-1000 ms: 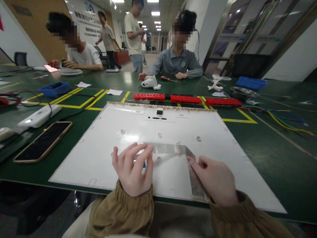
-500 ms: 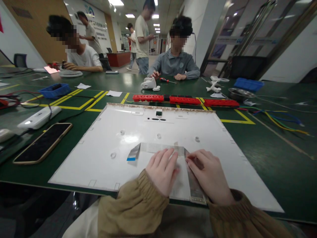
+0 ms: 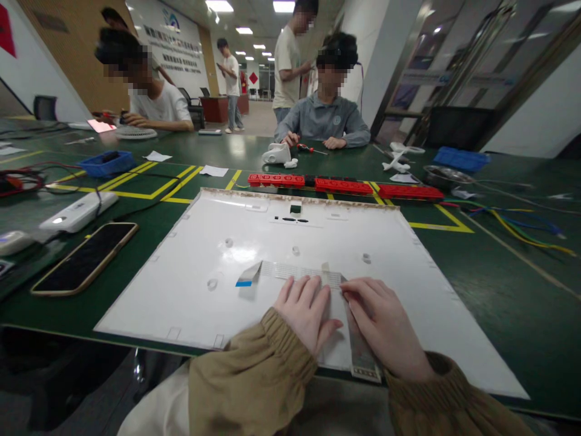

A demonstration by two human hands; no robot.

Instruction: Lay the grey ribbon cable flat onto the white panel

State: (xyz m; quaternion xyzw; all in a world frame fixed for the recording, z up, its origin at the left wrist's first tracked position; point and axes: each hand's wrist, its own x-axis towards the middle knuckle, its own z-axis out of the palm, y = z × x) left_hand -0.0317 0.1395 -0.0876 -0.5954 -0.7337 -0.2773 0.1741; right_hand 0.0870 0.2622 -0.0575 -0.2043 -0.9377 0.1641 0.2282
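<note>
A large white panel (image 3: 254,242) lies flat on the green table in front of me. On it lies a flat ribbon cable (image 3: 285,270), bent at a right angle, with a blue-tipped end (image 3: 247,280) lifted at the left and its other end (image 3: 365,369) at the panel's near edge. My left hand (image 3: 307,312) rests flat on the panel with its fingers stretched out onto the cable near the bend. My right hand (image 3: 385,327) lies beside it, fingers pressed down on the cable's bend and its near leg.
A dark phone (image 3: 84,257), a white power strip (image 3: 79,212) and cables lie at the left. Red strips (image 3: 345,184) lie beyond the panel. A blue tray (image 3: 106,162) and coloured wires (image 3: 521,221) flank them. Two people sit across the table; others stand behind.
My left hand slid right along the cable from its blue end to the bend, leaving the blue tip lifted. My right hand stayed on the bend.
</note>
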